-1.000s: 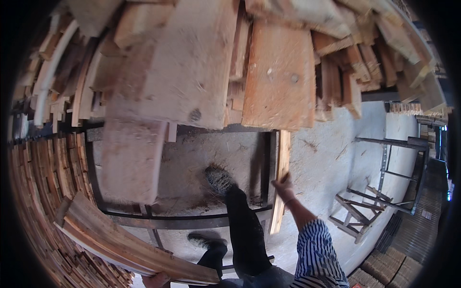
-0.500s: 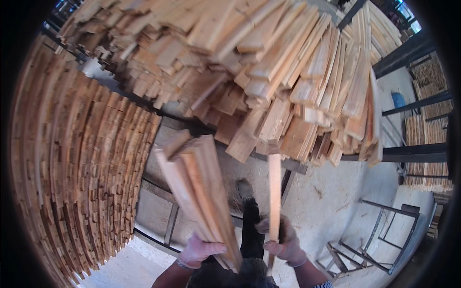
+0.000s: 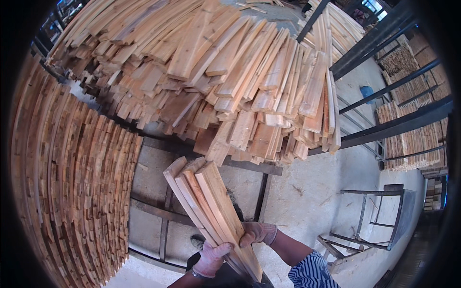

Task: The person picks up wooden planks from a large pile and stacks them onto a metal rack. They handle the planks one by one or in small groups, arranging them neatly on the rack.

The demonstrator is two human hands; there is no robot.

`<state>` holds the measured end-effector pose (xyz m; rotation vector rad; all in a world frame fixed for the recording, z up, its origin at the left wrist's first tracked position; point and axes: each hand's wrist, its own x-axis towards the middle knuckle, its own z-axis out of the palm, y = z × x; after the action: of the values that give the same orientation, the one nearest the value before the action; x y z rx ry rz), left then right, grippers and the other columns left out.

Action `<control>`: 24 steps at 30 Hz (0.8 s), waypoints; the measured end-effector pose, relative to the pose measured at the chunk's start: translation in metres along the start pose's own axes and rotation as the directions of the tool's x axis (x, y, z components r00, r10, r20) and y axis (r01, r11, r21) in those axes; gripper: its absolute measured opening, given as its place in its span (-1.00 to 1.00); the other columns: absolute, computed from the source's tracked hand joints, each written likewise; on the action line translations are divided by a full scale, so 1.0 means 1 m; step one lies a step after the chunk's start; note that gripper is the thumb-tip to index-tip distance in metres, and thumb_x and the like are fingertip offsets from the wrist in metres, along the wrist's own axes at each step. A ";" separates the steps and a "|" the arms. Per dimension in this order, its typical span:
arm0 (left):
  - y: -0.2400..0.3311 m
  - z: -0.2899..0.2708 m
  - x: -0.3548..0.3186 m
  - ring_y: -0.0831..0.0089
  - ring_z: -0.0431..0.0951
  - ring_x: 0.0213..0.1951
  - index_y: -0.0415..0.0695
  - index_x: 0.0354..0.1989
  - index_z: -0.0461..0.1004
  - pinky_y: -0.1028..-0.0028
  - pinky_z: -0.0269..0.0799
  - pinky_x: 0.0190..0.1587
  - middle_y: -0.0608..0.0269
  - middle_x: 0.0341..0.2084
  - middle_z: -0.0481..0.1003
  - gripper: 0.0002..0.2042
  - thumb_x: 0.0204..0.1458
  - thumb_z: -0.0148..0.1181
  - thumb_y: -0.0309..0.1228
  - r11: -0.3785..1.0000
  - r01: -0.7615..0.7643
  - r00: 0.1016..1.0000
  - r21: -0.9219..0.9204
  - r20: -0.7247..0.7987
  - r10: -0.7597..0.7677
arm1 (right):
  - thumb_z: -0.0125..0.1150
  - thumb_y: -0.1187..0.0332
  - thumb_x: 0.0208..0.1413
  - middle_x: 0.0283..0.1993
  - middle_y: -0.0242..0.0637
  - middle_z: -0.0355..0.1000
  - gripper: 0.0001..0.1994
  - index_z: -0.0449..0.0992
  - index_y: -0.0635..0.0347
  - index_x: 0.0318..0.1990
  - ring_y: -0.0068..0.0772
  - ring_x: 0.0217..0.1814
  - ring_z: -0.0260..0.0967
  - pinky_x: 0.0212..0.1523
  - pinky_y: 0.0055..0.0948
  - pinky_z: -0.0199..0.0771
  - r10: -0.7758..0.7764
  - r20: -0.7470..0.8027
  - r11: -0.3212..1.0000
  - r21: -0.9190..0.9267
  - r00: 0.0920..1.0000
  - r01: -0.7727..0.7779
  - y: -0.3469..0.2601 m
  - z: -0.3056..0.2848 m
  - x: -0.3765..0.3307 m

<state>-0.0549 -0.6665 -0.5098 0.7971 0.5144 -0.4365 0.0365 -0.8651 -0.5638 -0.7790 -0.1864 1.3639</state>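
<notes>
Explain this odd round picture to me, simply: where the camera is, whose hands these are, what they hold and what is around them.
There is no machine here: a person works with their own two hands. The camera sits on their head and looks down; its wide lens bends straight edges near the rim. The left hand has its grip on the left side of a small bundle of boards, and the right hand grips the right side. Beyond lies a big loose pile of wood; at left rises a closer-packed stack. On the right, a metal stand is on the pale floor.
</notes>
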 end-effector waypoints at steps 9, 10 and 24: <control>-0.006 -0.011 0.032 -0.16 0.33 0.23 -0.12 0.33 0.30 -0.02 0.18 0.30 -0.22 0.20 0.36 -0.27 0.13 0.18 0.15 0.059 -0.242 0.970 0.968 0.243 -0.017 | 0.60 0.24 -0.09 0.41 -0.19 0.23 0.09 -0.06 0.23 0.52 -0.41 0.44 0.13 0.40 -0.34 0.20 -0.027 -0.450 0.975 -0.209 0.892 -0.076 -0.018 0.003 -0.060; -0.008 -0.021 0.032 -0.17 0.31 0.27 -0.15 0.34 0.29 -0.01 0.21 0.32 -0.22 0.21 0.35 -0.25 0.10 0.23 0.12 0.192 -0.235 0.948 0.953 0.268 -0.171 | 0.60 0.24 -0.10 0.39 -0.15 0.23 0.10 -0.06 0.24 0.52 -0.38 0.44 0.14 0.40 -0.32 0.20 -0.060 -0.504 0.980 -0.195 0.862 -0.046 -0.002 0.000 -0.072; -0.118 -0.220 -0.024 -0.01 0.25 0.24 -0.13 0.24 0.29 0.02 0.18 0.26 0.01 0.18 0.29 -0.26 -0.03 0.30 0.09 -0.370 -0.112 0.913 0.922 -0.051 -0.404 | 0.38 0.31 0.13 0.09 -0.34 0.45 -0.32 0.20 0.15 0.38 -0.47 0.09 0.42 0.11 -0.40 0.47 0.070 -0.940 0.913 0.196 0.335 0.358 0.222 -0.177 -0.124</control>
<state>-0.1975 -0.5679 -0.6912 2.4097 -0.3513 -1.3971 -0.0747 -1.0478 -0.7882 -1.0746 0.9193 0.5290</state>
